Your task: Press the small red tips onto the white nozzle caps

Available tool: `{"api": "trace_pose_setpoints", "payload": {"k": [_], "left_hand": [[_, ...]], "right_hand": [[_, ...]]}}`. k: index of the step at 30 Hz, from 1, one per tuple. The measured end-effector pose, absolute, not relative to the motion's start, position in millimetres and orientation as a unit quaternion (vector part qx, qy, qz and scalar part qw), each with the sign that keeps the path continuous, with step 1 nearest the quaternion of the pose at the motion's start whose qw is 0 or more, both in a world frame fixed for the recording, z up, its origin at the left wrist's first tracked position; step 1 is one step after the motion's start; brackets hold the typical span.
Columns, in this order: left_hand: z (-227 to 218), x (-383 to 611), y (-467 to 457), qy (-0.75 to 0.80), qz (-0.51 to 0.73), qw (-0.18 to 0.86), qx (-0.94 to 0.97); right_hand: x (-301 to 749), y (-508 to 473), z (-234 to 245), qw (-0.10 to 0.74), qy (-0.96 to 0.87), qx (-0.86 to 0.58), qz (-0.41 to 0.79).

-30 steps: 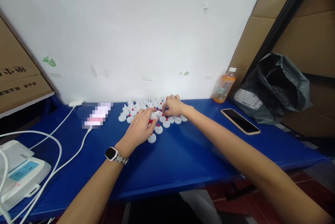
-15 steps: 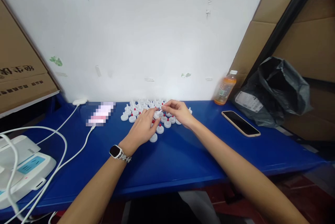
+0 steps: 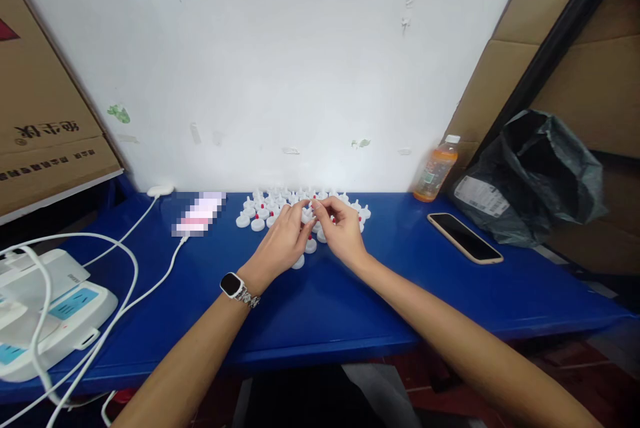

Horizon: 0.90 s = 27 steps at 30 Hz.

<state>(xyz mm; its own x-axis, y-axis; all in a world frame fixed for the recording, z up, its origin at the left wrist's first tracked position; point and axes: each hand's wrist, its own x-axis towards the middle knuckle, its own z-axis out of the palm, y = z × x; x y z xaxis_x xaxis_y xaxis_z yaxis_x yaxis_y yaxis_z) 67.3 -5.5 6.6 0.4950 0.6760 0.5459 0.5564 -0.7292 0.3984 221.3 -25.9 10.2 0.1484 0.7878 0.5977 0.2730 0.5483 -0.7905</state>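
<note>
We can't make out the right hand's (image 3: 344,225) exact pinch, fingertips together at the tip of the white nozzle cap (image 3: 307,215) clamped in the left hand's (image 3: 284,233) fingers above the blue table (image 3: 325,308), both hands hiding clustered caps (image 3: 258,223), power strip (image 3: 100,301) and printed carton (image 3: 50,105) cut off, smartphone (image 3: 465,238) clear.

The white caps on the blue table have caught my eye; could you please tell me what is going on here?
A person's left hand holds a white cap, and the right hand is at its top; what it grips there is too small to tell. More white caps stand around the hands on the blue table, some with red tips.
</note>
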Motion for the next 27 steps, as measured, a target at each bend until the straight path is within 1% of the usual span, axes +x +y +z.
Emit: {"api": "trace_pose_setpoints", "payload": {"k": [5,8,13,16,17,20,23,25,27], "left_hand": [[6,66,-6,0.334,0.367,0.097,0.863],[6,68,-7,0.333,0.364,0.098,0.864],[7,71,-3,0.370,0.341,0.057,0.862],[9,65,2,0.389,0.350,0.043,0.851],[10,62,4,0.395,0.353,0.042,0.847],[13,57,5,0.408,0.354,0.035,0.841],[13,57,3,0.399,0.352,0.035,0.846],[12,60,1,0.391,0.349,0.041,0.851],[11,61,0,0.387,0.344,0.046,0.854]], "right_hand": [[217,-34,15,0.606,-0.643,-0.440,0.160],[218,-35,14,0.607,-0.646,-0.435,0.156],[234,-17,18,0.594,-0.653,-0.427,0.194],[257,11,28,0.577,-0.654,-0.458,0.175],[265,21,30,0.550,-0.664,-0.482,0.156],[281,47,33,0.427,-0.715,-0.540,0.121],[282,60,32,0.318,-0.761,-0.557,0.095],[278,63,31,0.272,-0.778,-0.558,0.091],[275,64,32,0.244,-0.786,-0.558,0.106]]}}
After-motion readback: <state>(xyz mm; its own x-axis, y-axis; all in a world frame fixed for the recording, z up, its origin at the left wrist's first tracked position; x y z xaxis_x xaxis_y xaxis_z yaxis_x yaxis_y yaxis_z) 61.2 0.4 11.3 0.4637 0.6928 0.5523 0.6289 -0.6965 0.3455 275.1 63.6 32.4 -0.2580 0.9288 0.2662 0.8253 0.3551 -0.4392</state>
